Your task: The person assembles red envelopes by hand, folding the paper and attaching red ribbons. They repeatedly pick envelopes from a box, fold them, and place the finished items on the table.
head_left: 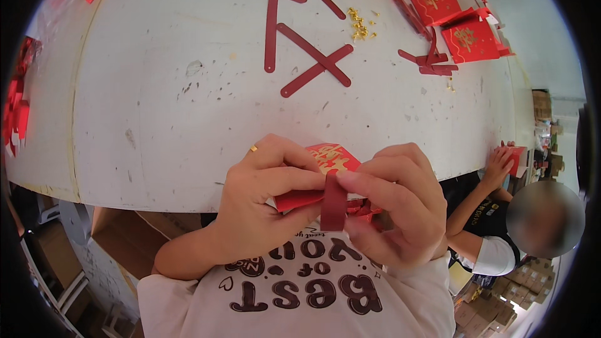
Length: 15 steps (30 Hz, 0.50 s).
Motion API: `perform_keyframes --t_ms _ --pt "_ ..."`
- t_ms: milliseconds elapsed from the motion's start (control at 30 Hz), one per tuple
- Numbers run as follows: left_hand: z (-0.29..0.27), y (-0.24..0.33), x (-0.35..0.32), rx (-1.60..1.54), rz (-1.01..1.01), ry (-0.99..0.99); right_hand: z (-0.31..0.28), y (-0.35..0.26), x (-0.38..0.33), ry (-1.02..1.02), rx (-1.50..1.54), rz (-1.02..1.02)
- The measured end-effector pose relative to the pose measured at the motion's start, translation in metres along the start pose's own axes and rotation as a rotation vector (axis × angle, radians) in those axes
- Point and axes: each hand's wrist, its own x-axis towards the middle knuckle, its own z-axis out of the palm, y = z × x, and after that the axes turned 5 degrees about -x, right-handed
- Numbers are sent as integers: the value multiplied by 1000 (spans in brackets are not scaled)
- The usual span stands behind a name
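Observation:
At the table's near edge my left hand [260, 191] grips a small red gift box [338, 156] with gold lettering, its fingers closed over the box. A dark red strap [333, 209] stands curved against the near side of the box. The fingertips of my right hand [404, 203] pinch this strap near its upper end, and my left fingertips press beside it. My hands hide much of the box, and whether a fastener sits in the strap cannot be seen.
On the white table [169, 112] lie several loose dark red straps [316, 56] and a scatter of small gold fasteners [360, 25]. Red boxes [469, 40] stand at the far right. A co-worker's hand [498, 166] touches a red box on the right. A cardboard box [128, 235] stands below the left edge.

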Motion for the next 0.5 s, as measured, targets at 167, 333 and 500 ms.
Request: perform_keyframes --t_ms 167,333,500 --pt "7 4 2 -14 5 56 6 -3 -5 -33 -40 15" --pt "6 10 8 62 75 -131 -6 -3 -3 -65 116 186" --pt "2 5 10 -63 -18 -214 13 16 9 -35 534 591"
